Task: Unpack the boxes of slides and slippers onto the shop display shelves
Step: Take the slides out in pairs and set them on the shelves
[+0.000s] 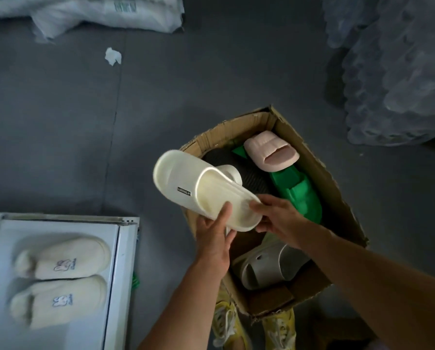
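I hold a cream-white slide (198,188) above the open cardboard box (337,188). My left hand (215,236) grips its near end from below, thumb on top. My right hand (277,218) pinches the same end from the right. Inside the box lie a pink slide (272,151), a green slide (299,195), a grey slide (264,267), a black one (251,178) and another white one partly hidden under the held slide. A pair of cream fuzzy slippers (60,281) sits on the white display shelf (125,248) at lower left.
The floor is dark grey. White plastic sacks (97,13) lie at the top left and a crumpled scrap of paper (113,56) near them. Clear plastic-wrapped bundles (393,72) pile up at the upper right. My yellow shoes (226,322) stand below the box.
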`<state>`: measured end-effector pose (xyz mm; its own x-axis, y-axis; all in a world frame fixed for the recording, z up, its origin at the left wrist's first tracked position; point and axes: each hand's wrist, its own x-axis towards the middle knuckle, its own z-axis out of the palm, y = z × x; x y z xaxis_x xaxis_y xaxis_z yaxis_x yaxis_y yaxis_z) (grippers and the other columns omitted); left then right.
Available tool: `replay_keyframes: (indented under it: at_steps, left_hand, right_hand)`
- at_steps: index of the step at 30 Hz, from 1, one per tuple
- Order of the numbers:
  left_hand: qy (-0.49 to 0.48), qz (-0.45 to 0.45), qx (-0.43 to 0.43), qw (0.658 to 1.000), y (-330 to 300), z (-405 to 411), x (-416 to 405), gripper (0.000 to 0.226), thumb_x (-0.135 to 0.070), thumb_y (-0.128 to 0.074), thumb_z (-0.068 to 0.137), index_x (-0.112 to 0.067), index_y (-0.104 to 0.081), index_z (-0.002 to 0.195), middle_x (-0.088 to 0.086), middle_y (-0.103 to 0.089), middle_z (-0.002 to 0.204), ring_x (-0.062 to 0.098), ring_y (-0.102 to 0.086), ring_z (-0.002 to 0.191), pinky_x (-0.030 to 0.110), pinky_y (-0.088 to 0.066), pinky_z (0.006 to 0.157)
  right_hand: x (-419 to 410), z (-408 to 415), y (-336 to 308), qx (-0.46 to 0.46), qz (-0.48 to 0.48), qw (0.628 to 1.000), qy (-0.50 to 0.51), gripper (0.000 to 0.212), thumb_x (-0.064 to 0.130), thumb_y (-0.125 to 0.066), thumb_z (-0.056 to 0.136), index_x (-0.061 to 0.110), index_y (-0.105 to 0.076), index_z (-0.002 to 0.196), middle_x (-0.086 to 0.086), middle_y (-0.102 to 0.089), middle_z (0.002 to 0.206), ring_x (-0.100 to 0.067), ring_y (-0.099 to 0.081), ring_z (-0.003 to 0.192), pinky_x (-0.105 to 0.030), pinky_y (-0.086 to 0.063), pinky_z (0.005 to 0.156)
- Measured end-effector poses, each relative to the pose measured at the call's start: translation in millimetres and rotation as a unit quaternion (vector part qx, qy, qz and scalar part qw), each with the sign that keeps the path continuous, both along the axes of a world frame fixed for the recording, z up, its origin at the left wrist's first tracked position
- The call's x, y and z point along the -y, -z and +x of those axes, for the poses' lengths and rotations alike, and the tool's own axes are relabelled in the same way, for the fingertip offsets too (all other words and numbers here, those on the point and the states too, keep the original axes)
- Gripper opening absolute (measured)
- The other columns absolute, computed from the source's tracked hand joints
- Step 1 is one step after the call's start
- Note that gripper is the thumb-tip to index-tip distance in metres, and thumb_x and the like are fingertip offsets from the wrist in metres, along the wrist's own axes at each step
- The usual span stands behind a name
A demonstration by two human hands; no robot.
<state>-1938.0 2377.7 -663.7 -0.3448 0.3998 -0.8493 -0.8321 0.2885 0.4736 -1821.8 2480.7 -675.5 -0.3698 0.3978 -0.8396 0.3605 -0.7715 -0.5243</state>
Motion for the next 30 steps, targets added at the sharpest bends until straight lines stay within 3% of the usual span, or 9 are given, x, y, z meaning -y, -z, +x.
replay_keyframes:
  at_steps: [5, 8, 12, 15, 18, 20, 23, 27, 30]
  left_hand:
    - [-0.098, -0.032, -0.067, 0.992, 14, -49, 21, 0.028, -0.012, -0.063, 0.092, -0.029, -0.059, 0.113, 0.006, -0.062, 0.125, 0.027, -0.059, 0.116, 0.042, -0.055, 0.084]
    - [-0.107, -0.039, -0.076, 0.991, 24, -79, 36, 0.034, -0.010, -0.063, 0.092, -0.028, -0.057, 0.120, 0.005, -0.061, 0.130, 0.026, -0.057, 0.119, 0.040, -0.055, 0.081]
    - [-0.107, -0.044, -0.063, 0.991, 42, -109, 47, 0.045, -0.010, -0.065, 0.090, -0.023, -0.054, 0.132, 0.005, -0.062, 0.131, 0.026, -0.058, 0.121, 0.039, -0.054, 0.082]
    - [-0.092, -0.044, -0.062, 0.993, 55, -123, 55, 0.044, -0.010, -0.064, 0.090, -0.022, -0.054, 0.131, 0.006, -0.063, 0.130, 0.026, -0.058, 0.121, 0.038, -0.055, 0.080]
    - [-0.077, -0.045, -0.068, 0.994, 63, -132, 64, 0.044, -0.010, -0.065, 0.090, -0.022, -0.054, 0.131, 0.005, -0.063, 0.130, 0.026, -0.058, 0.121, 0.038, -0.055, 0.079]
    - [-0.072, -0.047, -0.067, 0.994, 60, -135, 74, 0.046, -0.010, -0.064, 0.090, -0.022, -0.054, 0.133, 0.005, -0.063, 0.130, 0.026, -0.058, 0.120, 0.039, -0.055, 0.080]
    - [-0.064, -0.056, -0.064, 0.994, 47, -138, 89, 0.041, -0.010, -0.063, 0.090, -0.023, -0.056, 0.129, 0.005, -0.062, 0.130, 0.027, -0.057, 0.120, 0.038, -0.054, 0.076]
    - [-0.057, -0.046, -0.049, 0.996, 13, -135, 90, 0.035, -0.009, -0.062, 0.091, -0.027, -0.057, 0.121, 0.004, -0.062, 0.127, 0.027, -0.057, 0.118, 0.039, -0.053, 0.074]
    - [-0.038, -0.038, -0.048, 0.997, -21, -120, 83, 0.046, -0.008, -0.063, 0.089, -0.025, -0.053, 0.131, 0.007, -0.060, 0.128, 0.030, -0.055, 0.120, 0.041, -0.054, 0.073]
  right_hand:
    - [8, -37, 19, 0.001, 0.007, 0.997, -0.080, 0.046, 0.047, -0.065, 0.084, 0.019, -0.061, 0.121, -0.004, -0.064, 0.103, -0.019, -0.063, 0.088, -0.034, -0.053, 0.069]
    - [-9, -57, 52, 0.133, 0.082, 0.986, -0.058, 0.071, 0.037, -0.077, 0.077, 0.020, -0.043, 0.138, -0.003, -0.054, 0.121, -0.019, -0.061, 0.092, -0.043, -0.057, 0.081]
    - [-38, -85, 85, 0.217, 0.196, 0.950, -0.110, 0.089, 0.030, -0.074, 0.081, 0.020, -0.021, 0.151, -0.010, -0.027, 0.152, -0.032, -0.039, 0.132, -0.042, -0.040, 0.105]
    - [-48, -107, 102, 0.211, 0.179, 0.956, -0.096, 0.083, 0.026, -0.069, 0.086, 0.018, -0.019, 0.151, -0.011, -0.034, 0.147, -0.032, -0.046, 0.125, -0.035, -0.048, 0.088]
    - [-40, -119, 114, 0.252, 0.163, 0.941, -0.152, 0.065, 0.022, -0.067, 0.085, 0.012, -0.037, 0.142, -0.012, -0.049, 0.122, -0.030, -0.055, 0.101, -0.043, -0.057, 0.083]
    - [-30, -117, 113, 0.285, 0.178, 0.927, -0.166, 0.050, 0.017, -0.062, 0.086, 0.009, -0.046, 0.133, -0.013, -0.052, 0.109, -0.029, -0.057, 0.094, -0.038, -0.057, 0.075]
    - [-20, -97, 99, 0.274, 0.178, 0.943, -0.068, 0.042, 0.012, -0.057, 0.086, 0.006, -0.051, 0.127, -0.016, -0.057, 0.105, -0.033, -0.060, 0.092, -0.036, -0.053, 0.063]
    - [-15, -62, 53, 0.162, 0.041, 0.978, 0.128, 0.021, 0.005, -0.060, 0.088, 0.010, -0.055, 0.109, -0.013, -0.056, 0.093, -0.024, -0.056, 0.073, -0.034, -0.051, 0.056]
    - [-13, -41, 13, 0.091, -0.022, 0.985, 0.147, 0.023, 0.002, -0.059, 0.088, 0.014, -0.057, 0.108, -0.016, -0.056, 0.113, -0.028, -0.059, 0.089, -0.034, -0.052, 0.059]
